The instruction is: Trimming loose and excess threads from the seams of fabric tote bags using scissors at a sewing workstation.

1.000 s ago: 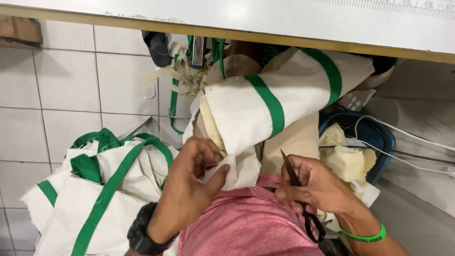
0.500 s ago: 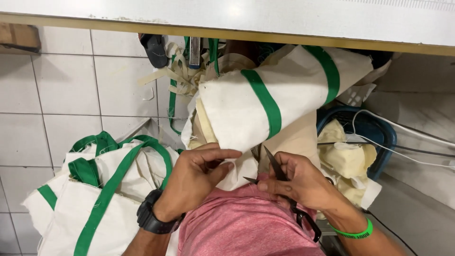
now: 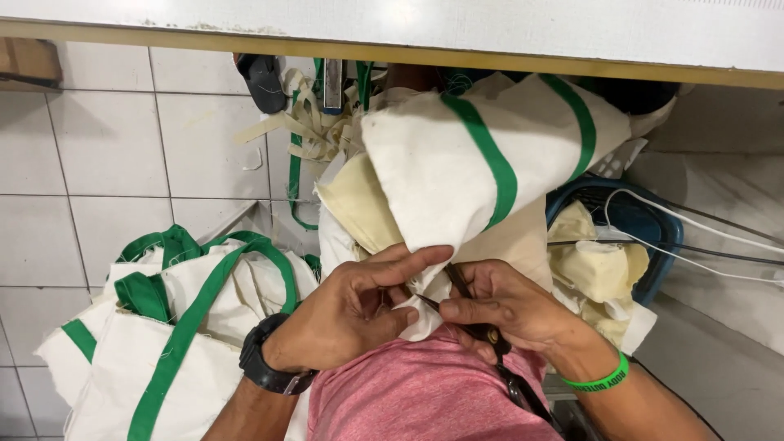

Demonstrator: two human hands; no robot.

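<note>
White floor tiles (image 3: 106,155) lie below the counter (image 3: 490,33) edge. A cream canvas bag (image 3: 457,163) with green stripes is draped over the lap, its corner pinched by the left hand (image 3: 351,314). Small scissors (image 3: 469,314) are gripped by the right hand (image 3: 510,310), blades at the fabric corner.

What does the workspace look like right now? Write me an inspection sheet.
Surface: pale table edge overhead; white tiled floor.
Job's things: cream bag with green stripes; scissors at its corner.
Clutter: heap of green-handled bags; blue basket of cream scraps.
Hands: left hand pinches the cloth corner; right hand holds the scissors.
Cables: white cables across the basket.
Surroundings: fabric strips hanging under the table.
</note>
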